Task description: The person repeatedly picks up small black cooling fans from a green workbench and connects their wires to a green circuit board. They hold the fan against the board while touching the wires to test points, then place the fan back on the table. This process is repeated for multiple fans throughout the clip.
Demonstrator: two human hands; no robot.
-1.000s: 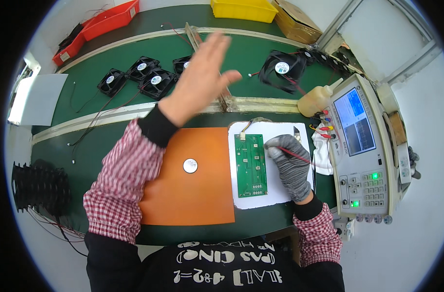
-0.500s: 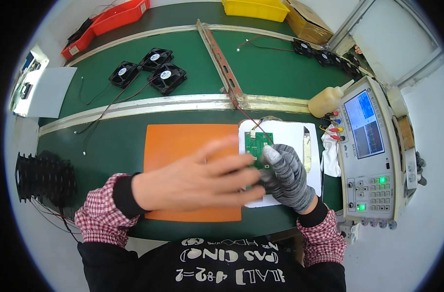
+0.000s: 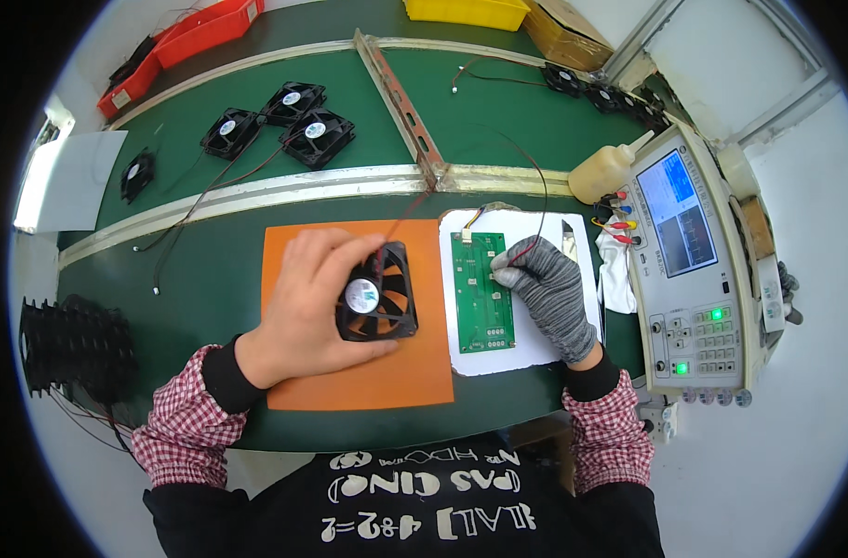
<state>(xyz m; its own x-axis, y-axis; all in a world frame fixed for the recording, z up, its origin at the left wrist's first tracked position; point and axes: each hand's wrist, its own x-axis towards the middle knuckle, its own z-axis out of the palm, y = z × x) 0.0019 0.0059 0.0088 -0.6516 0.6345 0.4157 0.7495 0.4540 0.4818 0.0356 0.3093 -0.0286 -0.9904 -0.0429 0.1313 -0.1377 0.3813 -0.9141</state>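
My bare left hand (image 3: pixel 317 302) grips a black square cooling fan (image 3: pixel 396 302) with a round white label, over an orange mat (image 3: pixel 414 381). My right hand (image 3: pixel 549 293), in a grey knitted glove with pale fingertips, is closed in a pinch at the right edge of a green circuit board (image 3: pixel 480 321). A thin dark red wire (image 3: pixel 545 186) loops down to its fingertips; the wire's end is hidden by them. The board lies on a white pad (image 3: pixel 526 358), and a short multicoloured cable plugs into its top.
Three fans (image 3: pixel 317 139) lie together behind a metal rail (image 3: pixel 256 191); another fan (image 3: pixel 137 177) is blurred farther left. Stacked fans (image 3: pixel 75 344) stand at the left edge. A test instrument (image 3: pixel 698 279) with a lit screen is at right, beside a squeeze bottle (image 3: pixel 600 175).
My left hand has moved left off the board and now has a fan. My right hand stays by the board, now more uncovered. A blurred fan has appeared at far left.
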